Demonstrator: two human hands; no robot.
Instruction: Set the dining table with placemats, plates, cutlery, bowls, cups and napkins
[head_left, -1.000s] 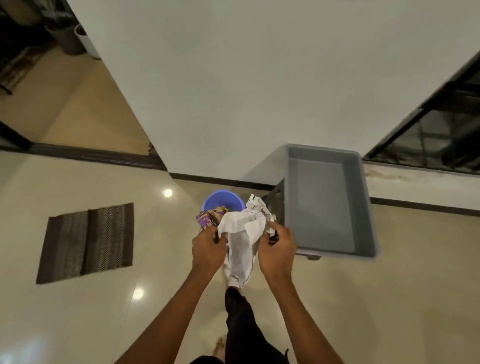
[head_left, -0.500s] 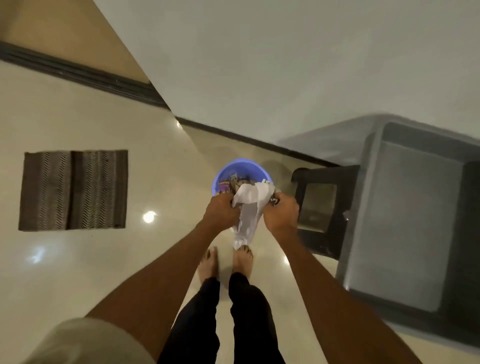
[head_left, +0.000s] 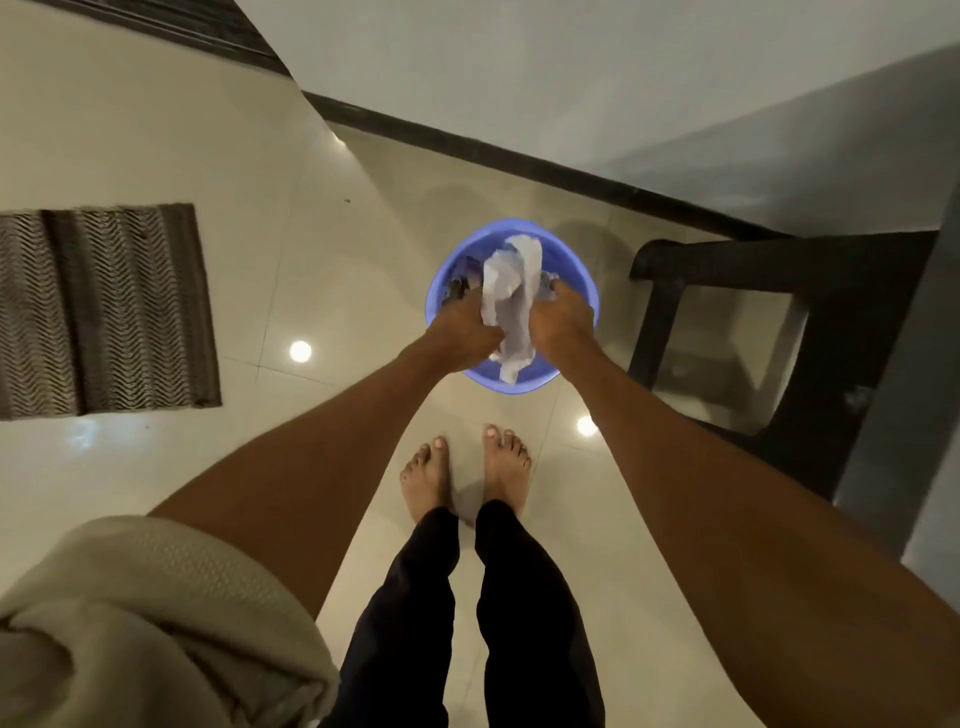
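The fingers of both hands are curled around a crumpled white paper napkin (head_left: 506, 306), bunching it between them. The left hand (head_left: 462, 332) grips its side at nine o'clock, the right hand (head_left: 561, 325) the side at three o'clock, and the knuckles nearly meet over the paper. The napkin's upper end stands up at twelve o'clock from the hands, and its lower tail hangs down at six o'clock.

Directly beneath is a round blue plastic tub (head_left: 576, 270) sitting on the glossy cream tiled floor (head_left: 322, 270); some darker items lie inside it, too hidden to name. The person's bare feet (head_left: 467, 475) stand at six o'clock from the tub. At three o'clock is a dark plastic stool (head_left: 779, 260), with a grey bin's edge (head_left: 924, 415) beyond it. A brown zigzag floor mat (head_left: 104, 312) lies at nine o'clock, well apart from the tub.
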